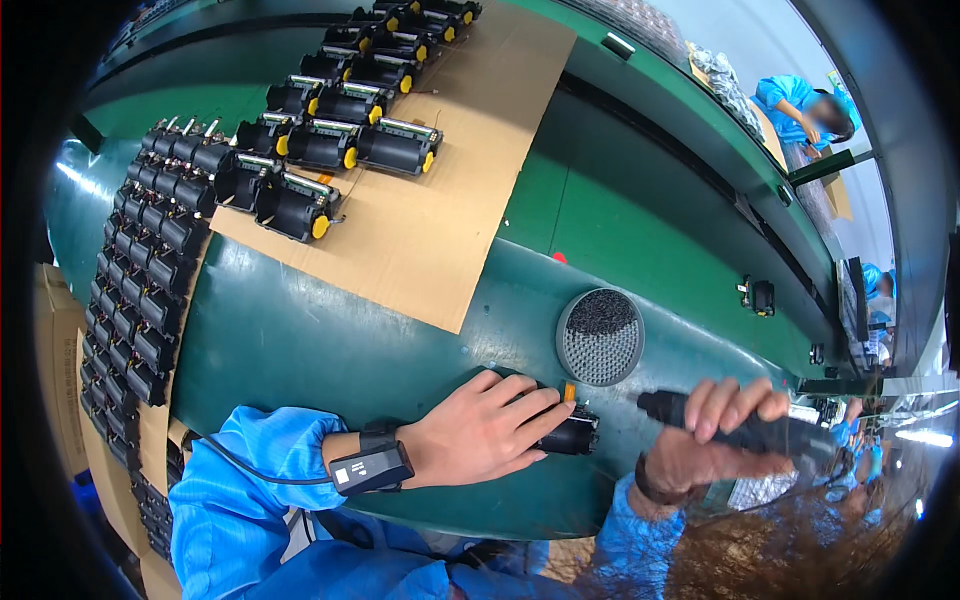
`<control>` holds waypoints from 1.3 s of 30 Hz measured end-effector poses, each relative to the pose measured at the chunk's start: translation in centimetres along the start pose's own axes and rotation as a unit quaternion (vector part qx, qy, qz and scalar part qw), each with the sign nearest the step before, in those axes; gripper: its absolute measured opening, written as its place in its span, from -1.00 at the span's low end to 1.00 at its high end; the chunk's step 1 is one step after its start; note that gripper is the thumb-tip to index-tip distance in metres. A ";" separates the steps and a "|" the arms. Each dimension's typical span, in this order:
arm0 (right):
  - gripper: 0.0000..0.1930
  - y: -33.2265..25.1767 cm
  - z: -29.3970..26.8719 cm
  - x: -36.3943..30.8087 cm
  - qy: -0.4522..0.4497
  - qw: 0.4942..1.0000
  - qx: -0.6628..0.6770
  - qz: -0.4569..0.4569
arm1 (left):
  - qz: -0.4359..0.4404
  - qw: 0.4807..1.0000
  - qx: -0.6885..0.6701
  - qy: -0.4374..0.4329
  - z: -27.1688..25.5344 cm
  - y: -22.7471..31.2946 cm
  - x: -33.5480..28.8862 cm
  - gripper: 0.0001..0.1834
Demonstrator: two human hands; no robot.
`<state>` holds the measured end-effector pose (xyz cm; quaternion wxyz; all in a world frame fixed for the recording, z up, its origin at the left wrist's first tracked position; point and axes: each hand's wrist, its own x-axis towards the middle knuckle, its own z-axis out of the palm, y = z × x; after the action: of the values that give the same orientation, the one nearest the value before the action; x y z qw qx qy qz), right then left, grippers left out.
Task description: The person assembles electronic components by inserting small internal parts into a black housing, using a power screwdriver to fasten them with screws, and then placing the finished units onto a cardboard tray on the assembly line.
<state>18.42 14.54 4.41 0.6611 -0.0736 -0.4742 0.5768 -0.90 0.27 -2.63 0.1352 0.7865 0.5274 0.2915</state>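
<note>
Green bench (310,340): left hand (490,425) clasps black housing (577,437), long axis roughly left-right, visible end rightward; right hand (703,460) grips black handheld tool (667,407), tip pointing left.

left hand (485,432): palm down, fingers bent, pointing right | right hand (705,440): raised, fingers curled in grip
</note>
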 end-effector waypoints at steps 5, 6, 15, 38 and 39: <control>-0.34 -1.6 -0.5 -3.4 -0.060 0.998 -0.011 0.026 | 0.009 1.000 -0.022 0.000 0.2 -0.3 0.0 -0.32; -0.34 -1.4 -0.7 -3.9 -0.085 0.996 -0.029 0.025 | 0.009 1.000 -0.023 -0.001 0.1 -0.2 0.0 -0.32; -0.35 0.2 -1.0 -4.8 -0.085 0.995 -0.042 0.019 | 0.008 1.000 -0.021 0.001 0.2 -0.3 -0.1 -0.30; -0.31 0.9 -0.4 -6.1 -0.071 0.989 -0.120 0.042 | -0.009 1.000 -0.005 -0.009 0.0 0.1 0.0 -0.36; -0.31 0.9 -0.4 -6.0 -0.072 0.989 -0.120 0.041 | -0.008 1.000 -0.004 -0.008 0.0 0.1 0.0 -0.36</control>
<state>18.76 10.01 0.39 0.5875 -0.1298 -0.5832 0.5458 -0.84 0.23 -2.53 0.1451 0.7840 0.5312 0.2865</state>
